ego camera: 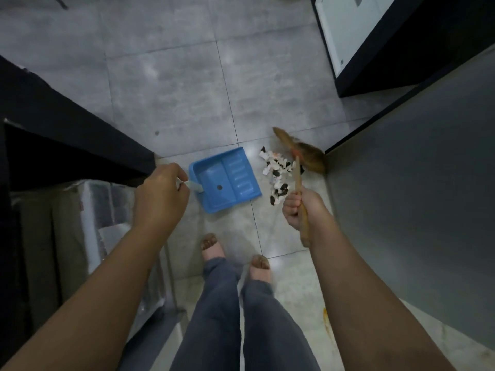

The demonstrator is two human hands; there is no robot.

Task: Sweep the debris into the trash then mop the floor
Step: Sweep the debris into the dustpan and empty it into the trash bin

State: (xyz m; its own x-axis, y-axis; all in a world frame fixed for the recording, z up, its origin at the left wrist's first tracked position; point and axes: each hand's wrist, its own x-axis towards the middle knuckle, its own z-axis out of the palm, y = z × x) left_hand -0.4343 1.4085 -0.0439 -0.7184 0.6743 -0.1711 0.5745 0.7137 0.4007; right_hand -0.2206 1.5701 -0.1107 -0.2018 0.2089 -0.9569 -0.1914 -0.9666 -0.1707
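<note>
A blue dustpan [225,180] lies flat on the grey tiled floor, its open edge facing right. My left hand [160,194] is closed around its pale handle. Just right of the pan sits a pile of black and white debris [278,178], close to the pan's edge but outside it. My right hand [300,207] grips the wooden handle of a small broom [302,156]. The broom's brown bristles are blurred and rest at the far right side of the pile, against the grey wall. Nothing lies inside the pan.
A dark cabinet [67,135] juts out on the left, with wrapped boxes [80,236] below it. A grey wall panel [415,196] closes the right side. A white appliance [348,30] stands at the top right. My two feet [235,258] stand behind the pan.
</note>
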